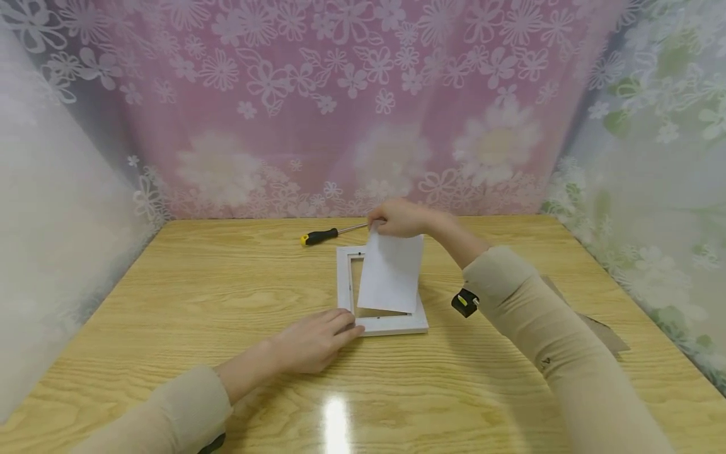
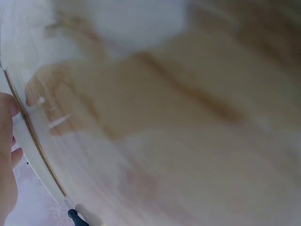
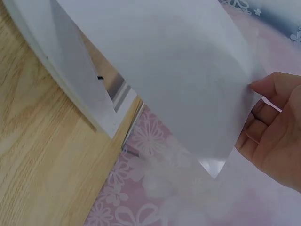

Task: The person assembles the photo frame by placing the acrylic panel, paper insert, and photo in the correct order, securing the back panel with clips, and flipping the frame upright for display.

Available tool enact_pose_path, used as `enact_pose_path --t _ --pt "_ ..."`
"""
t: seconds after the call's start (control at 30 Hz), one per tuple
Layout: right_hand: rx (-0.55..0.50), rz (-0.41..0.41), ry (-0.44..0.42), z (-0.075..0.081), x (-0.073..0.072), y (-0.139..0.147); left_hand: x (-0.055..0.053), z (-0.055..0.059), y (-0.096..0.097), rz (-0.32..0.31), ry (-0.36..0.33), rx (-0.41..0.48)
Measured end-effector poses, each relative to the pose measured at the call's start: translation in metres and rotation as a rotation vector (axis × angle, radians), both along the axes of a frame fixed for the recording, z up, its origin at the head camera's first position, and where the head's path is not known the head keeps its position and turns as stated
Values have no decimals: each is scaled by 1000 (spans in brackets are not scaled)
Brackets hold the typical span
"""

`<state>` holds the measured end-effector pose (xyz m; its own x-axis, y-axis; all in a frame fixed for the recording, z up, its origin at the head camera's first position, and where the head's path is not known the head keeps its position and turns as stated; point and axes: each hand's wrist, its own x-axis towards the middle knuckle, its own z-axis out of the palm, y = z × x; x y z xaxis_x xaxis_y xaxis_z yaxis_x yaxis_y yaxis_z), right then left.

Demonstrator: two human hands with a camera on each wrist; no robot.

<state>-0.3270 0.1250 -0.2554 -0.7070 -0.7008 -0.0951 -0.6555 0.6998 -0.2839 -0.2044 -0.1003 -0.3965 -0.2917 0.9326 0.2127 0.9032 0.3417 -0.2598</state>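
Note:
A white picture frame (image 1: 391, 326) lies on the wooden table, its opening partly covered. My left hand (image 1: 314, 340) holds its near left corner, with the thumb along the near edge; the left wrist view shows only part of this hand (image 2: 7, 150) at the frame's side (image 2: 35, 146). Above the frame, my right hand (image 1: 403, 217) pinches the top edge of a white sheet (image 1: 391, 271). The sheet hangs tilted over the opening. In the right wrist view, thumb and fingers of this hand (image 3: 277, 122) meet at the sheet's edge (image 3: 178, 80).
A black and yellow screwdriver (image 1: 320, 236) lies behind the frame, its shaft pointing right. Under the right forearm lies a brownish flat panel (image 1: 604, 334), partly hidden by the sleeve. A small black object (image 1: 465, 302) shows beside the right cuff. Floral curtains (image 1: 363, 126) border the table.

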Motion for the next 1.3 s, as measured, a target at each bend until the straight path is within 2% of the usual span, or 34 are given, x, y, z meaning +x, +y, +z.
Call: enact_pose_path --t 0.33,0.53,0.73,0.97,1.3 --pt "-2 32 -20 -17 -11 -22 1 2 0 13 -4 -33" --pt "20 17 -35 -27 -14 -25 1 2 2 23 -20 -46" --pt "19 -2 -83 -36 -15 -26 -1 1 1 30 -26 -52" --pt "38 16 -141 -46 -18 -26 -1 1 0 20 -19 -35" --pt "31 -10 -66 -57 -19 -27 -2 0 0 9 14 -31"
